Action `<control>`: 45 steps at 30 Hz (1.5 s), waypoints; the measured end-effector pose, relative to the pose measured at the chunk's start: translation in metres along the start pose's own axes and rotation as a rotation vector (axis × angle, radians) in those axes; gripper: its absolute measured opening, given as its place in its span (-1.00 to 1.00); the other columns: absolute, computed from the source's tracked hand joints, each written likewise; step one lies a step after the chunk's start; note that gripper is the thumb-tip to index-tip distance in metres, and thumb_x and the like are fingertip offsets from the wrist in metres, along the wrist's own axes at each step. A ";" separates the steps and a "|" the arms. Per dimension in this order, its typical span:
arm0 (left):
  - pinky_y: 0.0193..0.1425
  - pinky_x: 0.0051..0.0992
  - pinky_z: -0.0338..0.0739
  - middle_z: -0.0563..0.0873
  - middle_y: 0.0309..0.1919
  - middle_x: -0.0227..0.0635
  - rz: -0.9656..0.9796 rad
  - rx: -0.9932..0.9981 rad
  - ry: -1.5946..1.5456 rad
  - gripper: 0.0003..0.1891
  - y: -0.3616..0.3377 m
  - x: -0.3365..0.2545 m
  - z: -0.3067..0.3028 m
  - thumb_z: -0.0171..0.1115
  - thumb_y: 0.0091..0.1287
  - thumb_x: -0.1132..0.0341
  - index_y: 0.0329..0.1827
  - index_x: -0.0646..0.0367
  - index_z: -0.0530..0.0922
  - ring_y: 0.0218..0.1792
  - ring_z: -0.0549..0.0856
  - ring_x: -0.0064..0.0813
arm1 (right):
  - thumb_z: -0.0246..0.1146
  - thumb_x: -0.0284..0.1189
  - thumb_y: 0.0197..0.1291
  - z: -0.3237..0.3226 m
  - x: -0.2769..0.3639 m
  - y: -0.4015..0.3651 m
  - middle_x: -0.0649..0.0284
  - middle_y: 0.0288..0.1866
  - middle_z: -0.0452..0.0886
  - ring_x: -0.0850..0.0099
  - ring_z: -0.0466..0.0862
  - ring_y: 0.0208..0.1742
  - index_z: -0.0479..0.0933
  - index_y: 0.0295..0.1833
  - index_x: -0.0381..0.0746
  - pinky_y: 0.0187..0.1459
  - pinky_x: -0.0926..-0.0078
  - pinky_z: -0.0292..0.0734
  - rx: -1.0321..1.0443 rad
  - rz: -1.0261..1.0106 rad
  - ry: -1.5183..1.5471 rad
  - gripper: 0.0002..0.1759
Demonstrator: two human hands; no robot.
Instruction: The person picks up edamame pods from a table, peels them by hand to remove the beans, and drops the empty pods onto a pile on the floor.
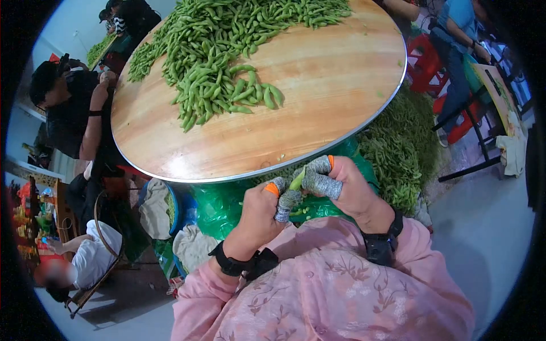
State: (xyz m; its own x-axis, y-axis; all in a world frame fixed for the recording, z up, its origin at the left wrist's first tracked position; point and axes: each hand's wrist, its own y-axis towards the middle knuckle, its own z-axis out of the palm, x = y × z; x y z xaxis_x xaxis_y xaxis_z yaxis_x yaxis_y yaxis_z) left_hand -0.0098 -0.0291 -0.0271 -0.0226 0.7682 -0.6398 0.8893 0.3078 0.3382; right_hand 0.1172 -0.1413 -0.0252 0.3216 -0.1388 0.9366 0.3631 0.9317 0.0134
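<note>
Below the desk (330, 96), your left hand (256, 219) and right hand (352, 190) pinch one edamame pod (297, 181) (fingertips (324, 184) sleeved); press its seam.

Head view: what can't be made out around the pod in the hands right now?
1. Pod: mostly covered by the sleeved fingertips of the left hand and right hand, so I cannot tell whether it is open or whole.
2. Green bag below: its contents are hidden by both hands and the table rim.
3. Pod pile on the table: the far side is cut off by the top edge.
</note>
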 end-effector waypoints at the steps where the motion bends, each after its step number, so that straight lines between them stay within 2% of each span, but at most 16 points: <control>1: -0.49 -0.46 0.39 0.54 -0.58 -0.19 -0.091 0.024 -0.215 -0.87 0.000 -0.002 0.000 0.14 0.09 0.38 -0.35 0.24 0.51 -0.56 0.54 -0.25 | 0.17 -0.48 0.09 -0.004 -0.007 0.000 0.33 -0.37 0.57 0.60 0.52 -0.37 0.52 -0.29 -0.35 -0.28 0.65 0.42 0.012 -0.006 0.018 -0.85; 2: -0.49 -0.46 0.39 0.53 -0.58 -0.18 -0.183 0.049 -0.431 -0.87 -0.001 -0.003 -0.001 0.14 0.09 0.38 -0.33 0.23 0.51 -0.54 0.55 -0.24 | 0.18 -0.47 0.08 -0.005 -0.011 0.000 0.32 -0.37 0.57 0.59 0.52 -0.37 0.52 -0.29 -0.35 -0.29 0.65 0.42 0.023 -0.010 0.035 -0.85; 3: -0.51 -0.57 0.36 0.52 -0.62 -0.30 -0.103 -0.009 -0.480 -0.81 -0.007 0.009 0.007 0.03 0.24 0.28 -0.33 0.23 0.51 -0.61 0.50 -0.44 | 0.19 -0.48 0.07 -0.001 -0.011 -0.001 0.31 -0.37 0.57 0.59 0.52 -0.36 0.52 -0.28 -0.35 -0.30 0.66 0.42 0.010 -0.031 0.023 -0.85; 4: -0.51 -0.57 0.36 0.52 -0.62 -0.30 -0.099 -0.012 -0.478 -0.81 -0.010 0.011 0.009 0.03 0.24 0.28 -0.33 0.23 0.51 -0.61 0.50 -0.44 | 0.19 -0.48 0.07 -0.001 -0.013 -0.001 0.31 -0.37 0.57 0.59 0.52 -0.36 0.52 -0.28 -0.35 -0.30 0.66 0.42 0.012 -0.035 0.021 -0.85; 7: -0.59 -0.68 0.13 0.41 -0.63 -0.54 -0.537 -0.009 -1.011 -0.59 -0.012 0.007 0.014 -0.06 0.29 0.01 -0.35 0.23 0.50 -0.64 0.31 -0.70 | 0.20 -0.51 0.05 -0.004 -0.025 0.002 0.31 -0.36 0.57 0.59 0.52 -0.36 0.51 -0.26 -0.36 -0.29 0.66 0.42 0.053 -0.083 0.114 -0.85; 10: -0.50 -0.69 0.34 0.53 -0.57 -0.49 -0.546 0.092 -1.157 -0.69 -0.015 0.024 0.011 -0.05 0.32 0.17 -0.31 0.25 0.53 -0.58 0.42 -0.69 | 0.13 -0.55 0.10 -0.005 -0.021 0.005 0.41 -0.32 0.55 0.67 0.47 -0.31 0.50 -0.22 -0.36 -0.26 0.67 0.40 0.080 -0.027 0.012 -0.86; 11: -0.50 -0.69 0.34 0.53 -0.57 -0.49 -0.554 0.099 -1.159 -0.69 -0.012 0.020 0.010 -0.05 0.32 0.17 -0.31 0.25 0.53 -0.58 0.42 -0.69 | 0.13 -0.55 0.10 -0.005 -0.017 0.006 0.41 -0.32 0.55 0.67 0.47 -0.31 0.50 -0.22 -0.36 -0.26 0.67 0.40 0.073 -0.023 0.017 -0.86; 13: -0.44 -0.67 0.38 0.57 -0.51 -0.48 -0.283 0.002 -0.704 -0.75 0.000 0.007 0.008 0.05 0.28 0.24 -0.26 0.28 0.53 -0.53 0.47 -0.66 | 0.11 -0.57 0.09 -0.003 -0.006 0.008 0.42 -0.35 0.54 0.69 0.45 -0.34 0.50 -0.22 -0.37 -0.29 0.69 0.39 0.085 -0.072 -0.228 -0.86; 16: -0.39 -0.64 0.41 0.60 -0.46 -0.46 -0.176 0.118 -0.448 -0.76 0.006 0.012 -0.005 0.14 0.21 0.28 -0.23 0.32 0.52 -0.49 0.50 -0.63 | 0.13 -0.56 0.09 -0.005 0.000 0.009 0.37 -0.31 0.57 0.64 0.50 -0.30 0.49 -0.23 -0.36 -0.24 0.67 0.41 0.114 -0.037 -0.267 -0.87; 20: -0.55 -0.75 0.23 0.52 -0.58 -0.53 -0.474 0.226 -1.167 -0.79 0.000 0.022 -0.002 0.12 0.23 0.24 -0.36 0.24 0.54 -0.61 0.36 -0.74 | 0.13 -0.56 0.08 -0.010 -0.013 0.007 0.42 -0.42 0.55 0.69 0.45 -0.39 0.50 -0.29 -0.36 -0.33 0.70 0.38 0.199 -0.048 0.035 -0.90; 24: -0.58 -0.79 0.12 0.46 -0.62 -0.57 -0.523 0.197 -1.172 -0.82 -0.005 0.028 0.018 0.09 0.24 0.27 -0.41 0.20 0.52 -0.63 0.27 -0.80 | 0.16 -0.54 0.06 -0.025 -0.031 0.002 0.41 -0.44 0.55 0.68 0.45 -0.41 0.50 -0.32 -0.35 -0.36 0.69 0.38 0.158 0.054 0.021 -0.91; 30: -0.49 -0.66 0.29 0.45 -0.58 -0.53 -0.528 0.359 -0.853 -0.85 -0.013 0.053 0.045 0.02 0.26 0.33 -0.37 0.24 0.47 -0.55 0.35 -0.68 | 0.15 -0.50 0.04 -0.040 -0.057 -0.004 0.34 -0.49 0.56 0.61 0.49 -0.47 0.52 -0.33 -0.35 -0.42 0.62 0.39 -0.026 0.056 -0.326 -0.87; 32: -0.40 -0.47 0.41 0.53 -0.56 -0.35 -0.398 0.342 -0.462 -0.86 -0.021 0.074 0.061 0.04 0.21 0.35 -0.33 0.26 0.47 -0.51 0.51 -0.46 | 0.16 -0.49 -0.01 -0.055 -0.060 -0.009 0.21 -0.50 0.58 0.52 0.50 -0.50 0.54 -0.34 -0.32 -0.42 0.55 0.40 -0.162 -0.070 -0.747 -0.86; 36: -0.31 -0.31 0.46 0.59 -0.49 -0.11 -0.218 0.364 -0.013 -0.84 -0.044 0.115 0.092 0.10 0.11 0.34 -0.33 0.26 0.48 -0.41 0.60 -0.17 | 0.13 -0.53 -0.07 -0.125 -0.035 -0.032 0.02 -0.51 0.54 0.24 0.57 -0.48 0.46 -0.35 -0.35 -0.45 0.37 0.40 -0.510 0.048 -1.103 -0.87; 38: -0.27 -0.25 0.44 0.58 -0.40 0.00 -0.275 0.735 0.152 -0.77 -0.042 0.105 0.101 0.09 0.11 0.23 -0.32 0.24 0.49 -0.30 0.57 -0.05 | 0.15 -0.54 -0.09 -0.153 -0.030 -0.049 -0.01 -0.49 0.54 0.18 0.57 -0.44 0.44 -0.29 -0.40 -0.41 0.37 0.41 -0.622 0.144 -1.295 -0.79; 45: -0.23 -0.27 0.48 0.60 -0.43 -0.08 -0.123 0.852 0.216 -0.82 -0.054 0.123 0.135 0.13 -0.08 0.36 -0.38 0.17 0.53 -0.32 0.59 -0.09 | 0.20 -0.47 -0.04 -0.147 -0.041 -0.059 0.25 -0.40 0.54 0.55 0.48 -0.39 0.42 -0.09 -0.40 -0.34 0.56 0.39 -0.506 0.164 -0.784 -0.64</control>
State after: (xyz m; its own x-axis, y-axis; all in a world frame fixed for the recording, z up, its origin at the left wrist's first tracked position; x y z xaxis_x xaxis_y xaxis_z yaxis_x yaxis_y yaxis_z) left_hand 0.0009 -0.0275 -0.2177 -0.1495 0.8728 -0.4646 0.9109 -0.0611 -0.4080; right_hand 0.2112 -0.2402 -0.1156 -0.2103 0.4173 0.8841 0.7608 0.6377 -0.1200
